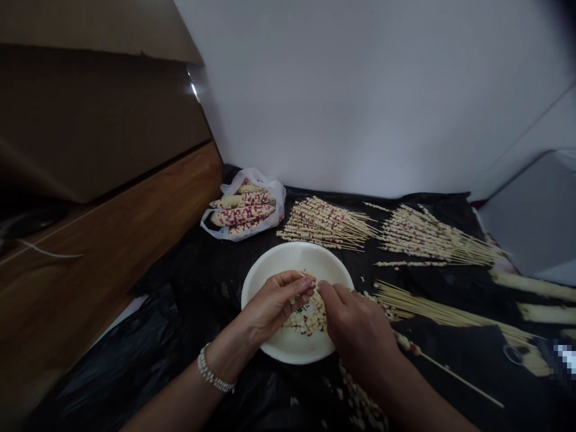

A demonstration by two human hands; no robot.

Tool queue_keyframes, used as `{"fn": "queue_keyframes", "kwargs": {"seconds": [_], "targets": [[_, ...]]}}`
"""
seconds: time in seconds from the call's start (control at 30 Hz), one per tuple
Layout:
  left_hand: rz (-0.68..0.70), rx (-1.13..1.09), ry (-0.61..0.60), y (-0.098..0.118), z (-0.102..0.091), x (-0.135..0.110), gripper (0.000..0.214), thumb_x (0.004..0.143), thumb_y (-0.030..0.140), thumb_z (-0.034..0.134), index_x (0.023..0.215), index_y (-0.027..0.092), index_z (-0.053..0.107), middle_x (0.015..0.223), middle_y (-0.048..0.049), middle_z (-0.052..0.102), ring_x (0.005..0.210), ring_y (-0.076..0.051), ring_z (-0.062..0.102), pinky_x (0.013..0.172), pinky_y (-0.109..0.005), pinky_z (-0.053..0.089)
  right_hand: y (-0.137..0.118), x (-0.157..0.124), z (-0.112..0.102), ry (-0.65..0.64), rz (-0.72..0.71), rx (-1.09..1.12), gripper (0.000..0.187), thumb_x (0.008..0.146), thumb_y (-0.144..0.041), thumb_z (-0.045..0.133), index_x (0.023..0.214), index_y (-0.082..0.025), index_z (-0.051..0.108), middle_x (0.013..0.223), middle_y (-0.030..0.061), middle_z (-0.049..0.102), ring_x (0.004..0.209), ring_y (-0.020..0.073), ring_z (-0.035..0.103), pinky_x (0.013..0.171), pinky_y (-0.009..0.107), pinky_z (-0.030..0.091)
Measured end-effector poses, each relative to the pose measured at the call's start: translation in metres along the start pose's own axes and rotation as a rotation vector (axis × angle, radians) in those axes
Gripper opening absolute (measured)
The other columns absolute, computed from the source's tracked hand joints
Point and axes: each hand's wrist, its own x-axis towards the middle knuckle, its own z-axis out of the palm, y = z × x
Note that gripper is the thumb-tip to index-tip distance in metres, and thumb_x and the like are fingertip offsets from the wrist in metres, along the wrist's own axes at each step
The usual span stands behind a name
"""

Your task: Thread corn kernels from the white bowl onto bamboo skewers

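Both hands meet over a white bowl (279,264) that holds loose corn kernels (308,318). My left hand (272,303) curls its fingers in a pinch on something small, probably a kernel. My right hand (357,330) is closed on a thin wooden skewer (454,373). The skewer carries a few kernels and sticks out to the right behind the hand. Its tip points toward the left fingertips. A beaded bracelet (211,375) is on my left wrist.
Black plastic sheet (189,282) covers the surface. Piles of kernel-loaded skewers (326,223) (432,240) lie behind the bowl, bare skewers (432,307) to the right. A white bag of red-and-white corn cobs (245,207) sits back left. Wooden furniture (90,240) stands left.
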Motion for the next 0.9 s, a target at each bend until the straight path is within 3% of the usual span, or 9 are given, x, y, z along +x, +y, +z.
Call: {"fn": "queue_keyframes", "kwargs": {"seconds": [0.2, 0.37, 0.6, 0.9], "targets": [[-0.053, -0.197, 0.005, 0.011, -0.005, 0.003, 0.019, 0.087, 0.016, 0.056, 0.097, 0.006, 0.067, 0.097, -0.0134, 0.07, 0.097, -0.019, 0.065, 0.089, -0.029, 0.051, 0.01, 0.002, -0.001, 0.052, 0.008, -0.021, 0.021, 0.08, -0.006, 0.043, 0.089, -0.016, 0.058, 0.066, 0.0011, 0.059, 0.051, 0.016, 0.057, 0.046, 0.028, 0.028], [-0.027, -0.154, -0.03, 0.015, -0.006, 0.001, 0.022, 0.083, 0.004, 0.054, 0.099, 0.007, 0.068, 0.104, -0.014, 0.07, 0.107, -0.02, 0.063, 0.096, -0.029, 0.047, 0.014, 0.002, -0.001, 0.081, 0.009, -0.021, 0.024, 0.083, -0.008, 0.039, 0.093, -0.014, 0.06, 0.067, 0.002, 0.059, 0.052, 0.0165, 0.057, 0.045, 0.029, 0.028], [-0.033, -0.079, -0.001, 0.015, 0.0, -0.003, 0.024, 0.076, -0.002, 0.062, 0.097, 0.009, 0.069, 0.099, -0.0101, 0.071, 0.096, -0.015, 0.066, 0.09, -0.021, 0.049, 0.012, 0.003, -0.002, 0.056, 0.009, -0.03, 0.024, 0.082, -0.008, 0.041, 0.093, -0.015, 0.061, 0.066, 0.0008, 0.058, 0.05, 0.0161, 0.057, 0.045, 0.029, 0.027], [-0.026, -0.12, 0.133, 0.018, 0.0, -0.002, 0.019, 0.082, 0.008, 0.061, 0.098, 0.014, 0.068, 0.088, -0.0032, 0.071, 0.079, -0.007, 0.065, 0.072, -0.012, 0.051, 0.011, 0.002, -0.003, 0.047, 0.008, -0.022, 0.021, 0.078, -0.006, 0.042, 0.084, -0.018, 0.058, 0.065, 0.0004, 0.058, 0.049, 0.0159, 0.055, 0.046, 0.029, 0.024]]}}
